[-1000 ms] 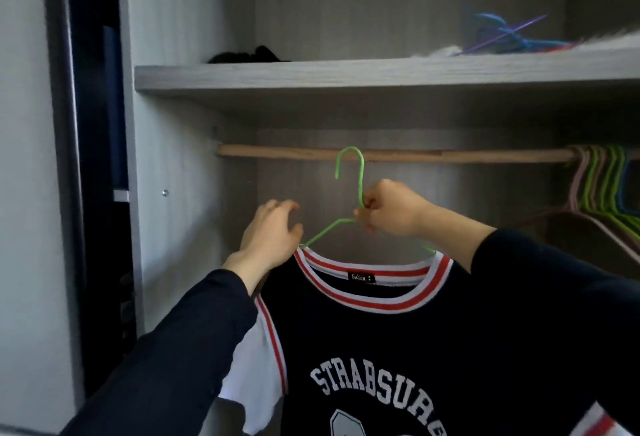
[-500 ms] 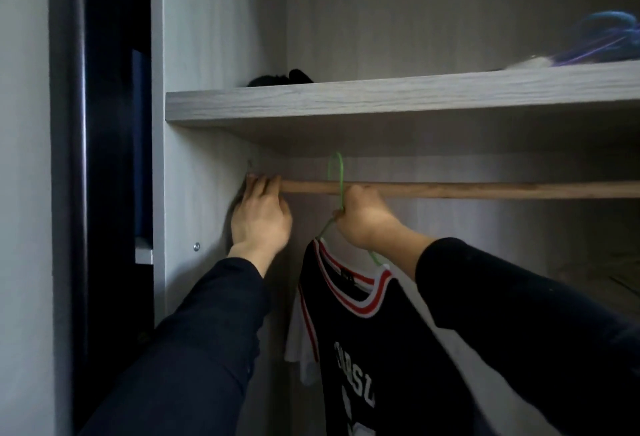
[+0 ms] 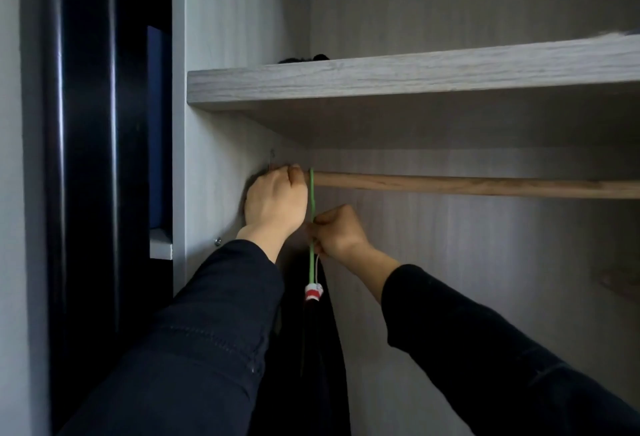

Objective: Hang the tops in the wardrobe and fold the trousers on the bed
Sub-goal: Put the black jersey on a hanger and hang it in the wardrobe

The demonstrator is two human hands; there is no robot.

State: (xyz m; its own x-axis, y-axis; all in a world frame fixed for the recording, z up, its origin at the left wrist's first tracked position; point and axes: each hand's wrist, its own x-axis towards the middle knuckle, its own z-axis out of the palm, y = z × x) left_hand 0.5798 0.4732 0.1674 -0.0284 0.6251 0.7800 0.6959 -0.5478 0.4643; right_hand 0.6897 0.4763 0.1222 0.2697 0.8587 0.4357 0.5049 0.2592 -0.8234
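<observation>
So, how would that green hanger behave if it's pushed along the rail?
The hanger looks like thin wire, so it is probably light and a bit springy. Its hook sits over the smooth round rail, so it should slide easily. The shirt hangs limp below, so it would likely sway.

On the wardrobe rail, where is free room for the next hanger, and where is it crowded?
Free: the wooden rail from the green hanger rightward to the picture's edge. Crowded: its left end, where the left hand holds it and the right hand pinches the hanger.
</observation>
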